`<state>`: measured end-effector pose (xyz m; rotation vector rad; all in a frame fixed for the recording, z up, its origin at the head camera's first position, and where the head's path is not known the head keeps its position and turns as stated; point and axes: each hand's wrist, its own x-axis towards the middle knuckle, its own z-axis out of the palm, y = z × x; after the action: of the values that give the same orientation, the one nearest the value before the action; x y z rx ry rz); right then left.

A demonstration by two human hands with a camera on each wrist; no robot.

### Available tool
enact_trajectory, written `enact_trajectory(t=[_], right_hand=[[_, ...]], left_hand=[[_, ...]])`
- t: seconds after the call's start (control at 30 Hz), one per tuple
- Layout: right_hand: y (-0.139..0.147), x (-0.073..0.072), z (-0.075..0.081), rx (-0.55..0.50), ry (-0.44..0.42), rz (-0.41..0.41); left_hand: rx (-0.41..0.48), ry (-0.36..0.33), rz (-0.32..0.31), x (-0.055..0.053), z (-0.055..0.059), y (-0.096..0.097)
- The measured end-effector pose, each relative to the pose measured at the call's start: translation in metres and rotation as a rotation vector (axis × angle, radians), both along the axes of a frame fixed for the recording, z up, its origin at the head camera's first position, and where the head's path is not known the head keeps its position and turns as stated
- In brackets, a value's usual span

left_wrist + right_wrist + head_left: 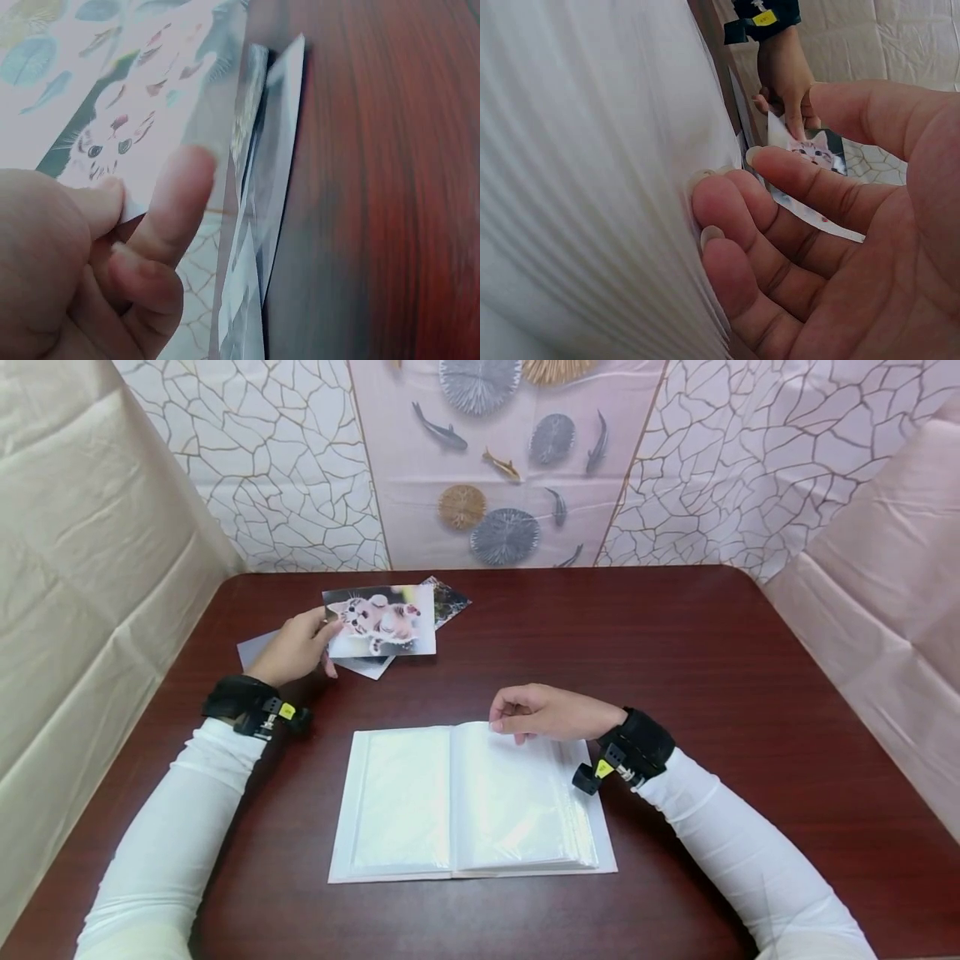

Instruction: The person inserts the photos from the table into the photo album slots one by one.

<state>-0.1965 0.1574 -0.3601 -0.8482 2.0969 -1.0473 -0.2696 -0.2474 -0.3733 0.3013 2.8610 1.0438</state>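
Between thumb and fingers, my left hand pinches a kitten photo by its left edge. In the left wrist view the photo is raised over other prints on the table. My right hand is at the top edge of an open photo album with clear sleeve pages. Seen from the right wrist, the loosely bent fingers rest at the edges of the album pages, with the thumb held apart and nothing between thumb and fingers.
The other prints lie overlapping on the dark red table, one photo showing past the kitten photo. A patterned cloth hangs behind the table, with beige cloth at the sides.
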Motion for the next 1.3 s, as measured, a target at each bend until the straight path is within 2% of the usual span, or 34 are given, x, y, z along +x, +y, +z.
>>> enact_trajectory(t=[0.1,0.33,0.43,0.57,0.77,1.03,1.17,1.3], right_hand=[[-0.001,0.000,0.001,0.003,0.005,0.003],[-0.003,0.000,0.003,0.006,0.005,0.008],[-0.003,-0.001,0.003,0.007,0.007,0.011],[-0.003,-0.001,0.003,0.009,0.009,0.013],[-0.003,-0.002,0.002,-0.003,0.000,0.017],[-0.005,-0.005,0.004,-0.002,0.005,0.011],[-0.009,-0.006,0.006,-0.013,0.028,-0.040],[-0.015,-0.006,0.007,-0.084,0.025,-0.095]], left_hand=[[0.035,0.001,-0.001,0.001,0.000,0.002],[0.071,0.119,-0.049,0.002,0.002,0.010],[0.092,0.143,-0.057,0.004,0.004,0.013],[0.095,0.146,-0.065,0.007,0.006,0.016],[0.049,0.128,-0.091,0.011,0.010,0.019],[0.026,0.150,-0.204,0.011,0.018,0.025],[0.030,0.146,-0.254,0.013,0.021,0.030],[0.052,0.139,-0.307,0.015,0.023,0.033]])
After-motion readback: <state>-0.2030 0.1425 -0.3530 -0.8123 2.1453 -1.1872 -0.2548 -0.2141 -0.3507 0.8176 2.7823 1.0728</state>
